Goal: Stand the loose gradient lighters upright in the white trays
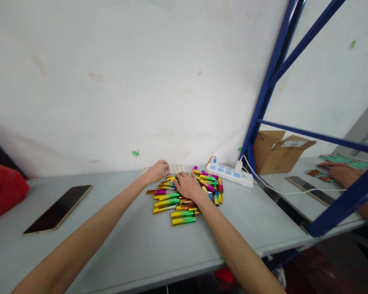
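Observation:
A loose pile of shiny lighters (168, 201), coloured yellow, green, purple and red, lies on the grey table. My right hand (188, 185) rests on top of the pile, its fingers bent and somewhat spread over the lighters. Behind the pile, against the wall, is a low white tray (180, 168) with a gridded face, partly covered by my hands and the lighters. My left hand (158, 171) is over the tray's left part, with fingers curved and apart. No lighter shows in its grasp. What lies under both palms is hidden.
A white power strip (231, 174) with plugs and a cable lies right of the pile. On the left are a dark phone (59, 208) and a red bag (4, 190). Past the blue metal frame (265, 94) are a cardboard box (277, 153) and another person's hand (343, 171).

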Demonstrator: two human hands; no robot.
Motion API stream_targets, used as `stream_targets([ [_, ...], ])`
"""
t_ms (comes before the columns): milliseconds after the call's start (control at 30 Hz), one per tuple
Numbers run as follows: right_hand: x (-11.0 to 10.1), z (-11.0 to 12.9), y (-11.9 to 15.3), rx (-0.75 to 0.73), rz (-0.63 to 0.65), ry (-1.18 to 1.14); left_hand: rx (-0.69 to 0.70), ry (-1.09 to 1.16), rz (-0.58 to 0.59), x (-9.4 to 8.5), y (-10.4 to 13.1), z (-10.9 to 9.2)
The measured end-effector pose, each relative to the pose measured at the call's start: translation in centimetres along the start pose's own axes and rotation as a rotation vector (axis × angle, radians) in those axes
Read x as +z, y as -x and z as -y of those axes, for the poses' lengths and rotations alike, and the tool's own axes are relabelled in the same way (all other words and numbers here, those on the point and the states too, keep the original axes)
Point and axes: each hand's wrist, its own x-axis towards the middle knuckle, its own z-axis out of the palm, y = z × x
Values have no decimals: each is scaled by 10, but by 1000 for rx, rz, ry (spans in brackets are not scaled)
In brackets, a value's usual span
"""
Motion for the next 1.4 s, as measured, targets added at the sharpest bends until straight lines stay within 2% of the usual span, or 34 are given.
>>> stream_targets([
  [100,-2,0,1,-10,10,12,-35,18,-54,-19,8,-4],
  [200,-2,-1,1,-17,15,20,-93,37,-118,-49,38,-3],
  [267,-1,-1,0,-11,11,25,-154,68,-128,-72,73,-4],
  [400,-1,-1,-1,1,22,26,-257,205,-38,-108,157,-19],
  [500,-4,1,0,-12,45,4,-281,233,91,-114,208,-33],
  [600,-13,2,0,8,-22,8,-232,188,187,-100,236,-36],
  [733,-37,-9,4,137,-195,73,-210,112,144,-69,237,-30],
  [833,-55,-29,13,270,-126,90,-197,91,145,-59,226,-28],
  [900,-64,-43,22,313,-21,68,-175,96,178,-62,220,-28],
  [1000,-72,-59,33,296,111,16,-169,84,206,-78,220,-26],
  [1167,-75,-69,36,317,221,0,-269,63,244,-108,244,-12],
  [1267,-70,-68,33,315,249,-14,-296,72,296,-109,252,-15],
  [1400,-66,-65,29,348,270,-9,-211,134,288,-96,238,-40],
])
